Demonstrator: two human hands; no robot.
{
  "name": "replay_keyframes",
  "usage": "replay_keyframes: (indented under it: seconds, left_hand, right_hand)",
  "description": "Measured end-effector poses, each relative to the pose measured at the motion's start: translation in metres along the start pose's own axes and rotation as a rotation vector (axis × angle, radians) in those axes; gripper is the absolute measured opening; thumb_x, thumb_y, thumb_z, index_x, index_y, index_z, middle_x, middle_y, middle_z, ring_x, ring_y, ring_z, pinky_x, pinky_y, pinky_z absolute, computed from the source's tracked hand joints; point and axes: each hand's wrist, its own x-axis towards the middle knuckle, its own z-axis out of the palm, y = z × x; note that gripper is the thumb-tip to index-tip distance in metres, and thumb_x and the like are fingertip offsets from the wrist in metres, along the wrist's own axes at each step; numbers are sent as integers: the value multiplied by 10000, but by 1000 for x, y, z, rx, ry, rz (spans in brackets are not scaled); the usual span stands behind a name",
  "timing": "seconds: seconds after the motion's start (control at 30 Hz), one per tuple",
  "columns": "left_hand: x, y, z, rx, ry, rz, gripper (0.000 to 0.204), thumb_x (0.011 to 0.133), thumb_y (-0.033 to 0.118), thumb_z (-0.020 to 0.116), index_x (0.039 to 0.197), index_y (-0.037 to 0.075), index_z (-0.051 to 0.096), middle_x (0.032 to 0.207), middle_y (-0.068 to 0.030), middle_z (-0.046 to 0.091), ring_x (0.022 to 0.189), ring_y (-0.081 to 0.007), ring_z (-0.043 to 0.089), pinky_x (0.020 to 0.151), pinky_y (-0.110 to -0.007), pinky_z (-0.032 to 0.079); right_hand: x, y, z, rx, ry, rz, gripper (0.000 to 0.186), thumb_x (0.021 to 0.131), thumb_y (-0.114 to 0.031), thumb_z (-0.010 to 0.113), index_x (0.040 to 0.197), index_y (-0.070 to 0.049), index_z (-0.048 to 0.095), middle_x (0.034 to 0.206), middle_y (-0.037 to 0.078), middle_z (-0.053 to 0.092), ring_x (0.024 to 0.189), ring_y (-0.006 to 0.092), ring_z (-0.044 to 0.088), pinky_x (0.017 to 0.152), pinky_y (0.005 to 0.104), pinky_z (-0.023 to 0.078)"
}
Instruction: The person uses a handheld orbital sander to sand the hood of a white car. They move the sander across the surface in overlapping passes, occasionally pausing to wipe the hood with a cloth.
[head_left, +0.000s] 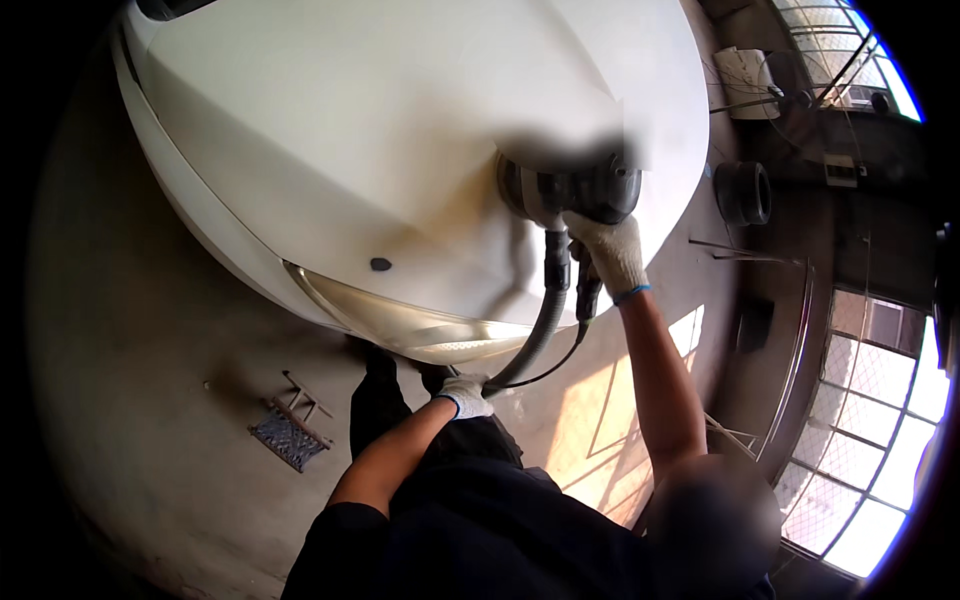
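Note:
My right hand (612, 250), in a white knit glove with a blue cuff, is closed on a dark power sander (545, 190). The sander rests on the white car hood (340, 130); a blurred patch hides its upper part. A ribbed grey hose (545, 325) and a thin black cable (560, 362) run down from it toward my body. Lower down, my gloved left hand (467, 395) is closed round the hose close to my waist. The headlight (430, 330) lies just beyond that hand, and a small dark oval spot (381, 264) marks the hood's front edge.
A small folding stool (291, 430) stands on the concrete floor (180, 400) to the left. At the right are a tyre (742, 193), metal rails (800, 340) and large paned windows (870, 430). Sunlight falls on the floor (590, 415) beside my right arm.

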Motion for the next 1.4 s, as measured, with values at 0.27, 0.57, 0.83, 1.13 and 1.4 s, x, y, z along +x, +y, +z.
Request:
replay_keyframes:
  seconds: [0.27,0.57,0.83,1.13,1.4]
  left_hand:
    - [-30,-77,1,-175,155,-27,426,741,411,748,1067,137,733,1098,-171,745,1082,-361,698,945,-450,548]
    - [-168,-88,-48,34,118,62,178,773,269,696,825,102,725,880,-191,726,906,-388,706,790,-489,550]
    - [-171,0,-68,62,236,167,283,641,201,743,907,106,752,855,-163,694,937,-385,664,871,-472,501]
    - [-55,62,-38,329,144,56,258,721,194,708,957,99,756,922,-165,735,954,-384,681,893,-501,513]
    - [69,159,-24,424,61,14,338,765,314,774,967,46,731,893,-210,721,919,-398,698,858,-510,538]
  right_hand:
    - [91,-13,-49,75,46,50,208,811,-213,726,785,-10,690,679,87,657,525,166,602,454,269,434]
    - [-35,68,-7,-24,85,168,161,769,-144,683,704,2,667,616,55,638,527,148,613,495,307,485]
    - [-102,159,-7,-91,44,-4,279,796,-176,723,1020,-15,679,869,185,729,853,320,729,754,405,574]
    - [-17,258,-90,-66,222,-17,310,804,-159,781,1065,-14,695,914,157,746,869,284,722,800,391,567]
    - [81,350,-246,260,116,311,202,779,-170,749,838,9,675,685,69,671,601,159,637,608,327,540]
